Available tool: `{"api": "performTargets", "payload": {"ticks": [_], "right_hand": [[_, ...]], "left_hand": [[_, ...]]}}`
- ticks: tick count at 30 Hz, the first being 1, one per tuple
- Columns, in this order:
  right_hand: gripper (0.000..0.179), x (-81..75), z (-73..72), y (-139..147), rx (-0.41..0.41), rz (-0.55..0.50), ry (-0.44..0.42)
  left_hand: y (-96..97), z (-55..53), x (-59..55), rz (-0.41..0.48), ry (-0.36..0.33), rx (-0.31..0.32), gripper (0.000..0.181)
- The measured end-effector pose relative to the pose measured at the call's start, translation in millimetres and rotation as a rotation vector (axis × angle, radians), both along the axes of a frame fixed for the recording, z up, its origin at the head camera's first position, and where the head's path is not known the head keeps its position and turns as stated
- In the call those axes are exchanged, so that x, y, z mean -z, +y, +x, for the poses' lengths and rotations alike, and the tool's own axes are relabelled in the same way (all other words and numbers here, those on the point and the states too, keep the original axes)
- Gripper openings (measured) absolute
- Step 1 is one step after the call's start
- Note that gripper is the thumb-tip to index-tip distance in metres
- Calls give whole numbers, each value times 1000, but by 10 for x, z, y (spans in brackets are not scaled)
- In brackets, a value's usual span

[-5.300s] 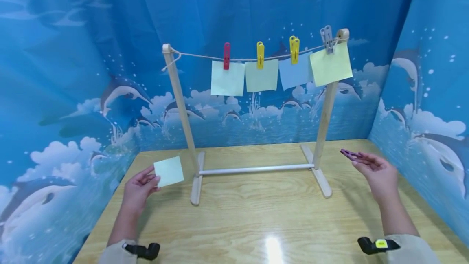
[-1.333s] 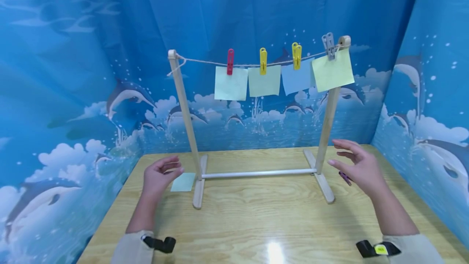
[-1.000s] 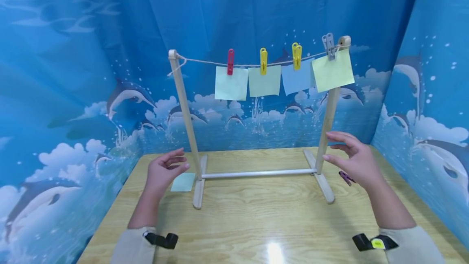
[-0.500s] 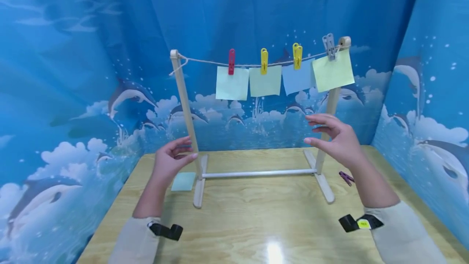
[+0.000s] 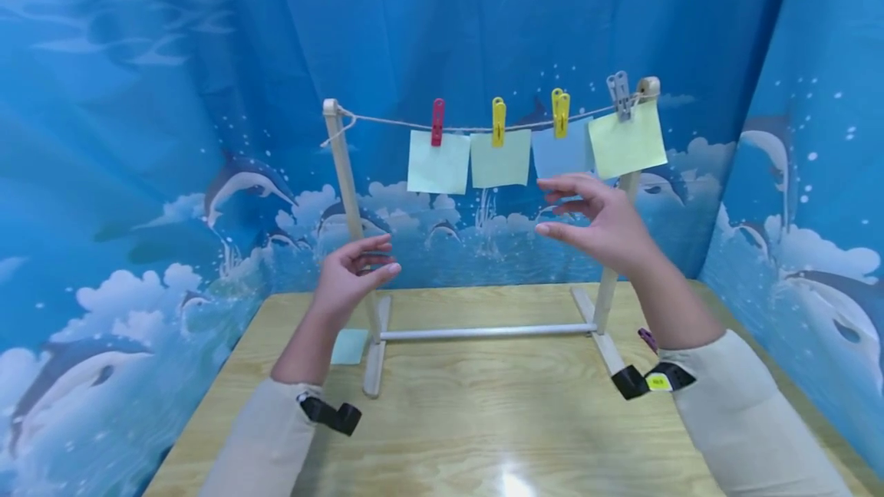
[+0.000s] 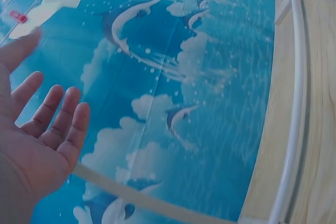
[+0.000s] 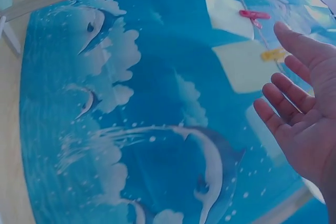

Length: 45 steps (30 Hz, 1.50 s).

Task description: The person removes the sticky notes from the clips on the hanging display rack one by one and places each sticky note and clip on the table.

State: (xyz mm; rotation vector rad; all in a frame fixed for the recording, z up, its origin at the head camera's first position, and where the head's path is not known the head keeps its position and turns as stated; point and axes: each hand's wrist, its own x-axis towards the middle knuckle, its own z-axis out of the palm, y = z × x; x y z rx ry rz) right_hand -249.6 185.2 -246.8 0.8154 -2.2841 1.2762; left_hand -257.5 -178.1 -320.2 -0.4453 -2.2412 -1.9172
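Observation:
My left hand [image 5: 351, 276] hovers by the rack's left wooden post [image 5: 343, 175], fingers loosely bent and holding nothing. Just below the hanging blue note [image 5: 562, 153], my right hand [image 5: 597, 221] is raised, with thumb and fingers apart and nothing between them. From the string [image 5: 394, 123] also hang a pale mint note [image 5: 438, 163] under a red clothespin [image 5: 438, 123], a pale green note [image 5: 500, 159] under a yellow clothespin [image 5: 499, 122], and a yellow-green note [image 5: 627, 140] under a grey clothespin [image 5: 621, 95]. Another yellow clothespin [image 5: 561, 113] grips the blue note.
A mint note [image 5: 349, 347] lies on the wooden table [image 5: 483, 405] beside the rack's left foot [image 5: 374, 370]. Partly hidden by the right forearm, a purple clothespin [image 5: 648, 340] lies at the right. A metal bar [image 5: 483, 332] joins the feet; a blue dolphin curtain [image 5: 173, 213] encloses the table.
Earlier the left hand held the mint note and the right hand the purple clothespin; both now lie on the table. Since then both hands have risen and moved inward toward the string.

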Motion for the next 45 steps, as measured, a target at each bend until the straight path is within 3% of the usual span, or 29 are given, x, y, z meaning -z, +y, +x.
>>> {"api": "performTargets", "payload": {"ticks": [6, 11, 21, 31, 37, 45], "right_hand": [[46, -244, -64, -162, -37, 19, 14], [44, -463, -90, -281, -26, 23, 36], [44, -816, -142, -550, -62, 30, 51], [48, -1137, -208, -826, -26, 95, 23], [52, -1235, -285, -914, 36, 149, -22], [54, -1257, -376, -985, 72, 179, -87]], "left_hand": [[164, -73, -62, 62, -13, 41, 49], [264, -161, -143, 47, -47, 66, 50], [447, -309, -342, 50, -76, 46, 51], [608, -450, -500, 175, -61, 77, 50], [656, -504, -553, 272, -109, 75, 50], [700, -576, -560, 350, -105, 89, 42]]}}
